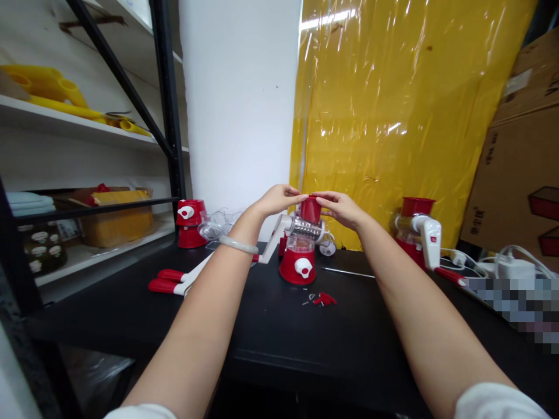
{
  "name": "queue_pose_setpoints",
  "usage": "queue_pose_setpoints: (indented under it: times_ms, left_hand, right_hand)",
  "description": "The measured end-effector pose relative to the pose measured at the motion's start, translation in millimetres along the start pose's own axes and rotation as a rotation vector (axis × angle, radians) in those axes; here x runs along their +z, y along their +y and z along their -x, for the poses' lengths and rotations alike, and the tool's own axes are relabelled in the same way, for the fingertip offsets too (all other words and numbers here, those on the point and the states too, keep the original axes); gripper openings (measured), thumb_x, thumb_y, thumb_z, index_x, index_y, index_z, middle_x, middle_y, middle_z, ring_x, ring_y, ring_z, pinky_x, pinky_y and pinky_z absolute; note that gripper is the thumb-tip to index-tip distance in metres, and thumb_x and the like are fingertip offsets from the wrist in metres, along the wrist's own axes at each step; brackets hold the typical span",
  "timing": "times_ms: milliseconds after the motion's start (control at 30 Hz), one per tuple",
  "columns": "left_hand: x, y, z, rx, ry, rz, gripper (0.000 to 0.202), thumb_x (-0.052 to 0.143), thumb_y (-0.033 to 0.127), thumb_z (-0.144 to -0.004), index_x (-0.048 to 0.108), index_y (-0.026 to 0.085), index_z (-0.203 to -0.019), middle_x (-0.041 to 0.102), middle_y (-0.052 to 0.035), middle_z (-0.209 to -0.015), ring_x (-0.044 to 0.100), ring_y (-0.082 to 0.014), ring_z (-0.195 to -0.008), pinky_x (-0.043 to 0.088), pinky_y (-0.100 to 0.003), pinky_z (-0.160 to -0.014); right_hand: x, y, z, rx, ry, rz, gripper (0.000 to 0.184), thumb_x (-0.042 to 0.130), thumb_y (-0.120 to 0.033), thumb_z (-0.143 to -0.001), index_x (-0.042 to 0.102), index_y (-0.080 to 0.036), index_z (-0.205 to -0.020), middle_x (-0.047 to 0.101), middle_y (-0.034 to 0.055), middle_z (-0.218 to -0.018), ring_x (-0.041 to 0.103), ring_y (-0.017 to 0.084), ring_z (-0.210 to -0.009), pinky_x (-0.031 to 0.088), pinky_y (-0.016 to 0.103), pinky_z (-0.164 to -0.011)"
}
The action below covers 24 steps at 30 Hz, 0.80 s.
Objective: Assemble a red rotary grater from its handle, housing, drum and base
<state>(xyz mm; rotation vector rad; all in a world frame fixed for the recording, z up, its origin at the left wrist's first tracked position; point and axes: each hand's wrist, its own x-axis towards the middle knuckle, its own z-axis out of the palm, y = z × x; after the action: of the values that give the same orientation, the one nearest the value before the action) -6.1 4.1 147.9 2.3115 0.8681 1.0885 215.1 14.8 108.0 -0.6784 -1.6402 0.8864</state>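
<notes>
In front of me on the black table stands a rotary grater with a red base (297,266), a metal drum (305,227) and a red feed hopper (310,210) on top. My left hand (280,199) holds the hopper's upper rim from the left, fingers closed on it. From the right, my right hand (341,208) grips the same rim between thumb and fingers. The grater's white crank (274,240) points down to the left, beside my left forearm. Small red parts (325,299) and little metal pins (305,303) lie before the base.
White crank arms with red handles (168,280) lie at the left. Behind them are another red base (191,224) and clear plastic parts (217,223). A thin metal rod (348,272) lies right of the grater. Another grater (417,206) and white cables (515,265) are farther right.
</notes>
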Motion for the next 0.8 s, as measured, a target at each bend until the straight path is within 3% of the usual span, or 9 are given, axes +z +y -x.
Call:
queue_pose_setpoints:
  times_ms: [267,533,800]
  left_hand:
    - [-0.8,2.3,1.6,-0.014,-0.006,0.021,0.031,0.066,0.038,-0.082,0.069,0.011,-0.097,0.070,-0.0129,-0.100,0.062,-0.0176,-0.086,0.047,-0.030,-0.073]
    - [-1.4,2.0,1.7,-0.011,-0.015,0.003,0.033,0.066,0.041,-0.081,0.070,0.012,-0.097,0.071,-0.0118,-0.100,0.063,-0.0182,-0.087,0.047,-0.030,-0.074]
    - [-2.6,0.0,-0.6,0.026,-0.037,0.004,0.030,0.072,0.033,-0.077,0.068,0.010,-0.097,0.071,-0.0134,-0.101,0.064,-0.0180,-0.090,0.049,-0.031,-0.082]
  right_hand:
    - [-3.7,2.6,-0.2,-0.045,-0.009,0.145,0.051,0.082,-0.037,-0.066,0.068,-0.022,-0.112,0.070,0.0098,-0.113,0.066,0.021,-0.101,0.049,0.044,-0.098]
    - [-4.0,-0.5,1.9,-0.065,0.003,0.197,0.051,0.081,-0.037,-0.065,0.068,-0.022,-0.112,0.069,0.0104,-0.114,0.066,0.022,-0.102,0.050,0.045,-0.097]
    - [-5.1,-0.1,0.5,-0.056,-0.007,0.210,0.053,0.081,-0.038,-0.066,0.067,-0.021,-0.114,0.069,0.0104,-0.114,0.066,0.022,-0.102,0.049,0.045,-0.098]
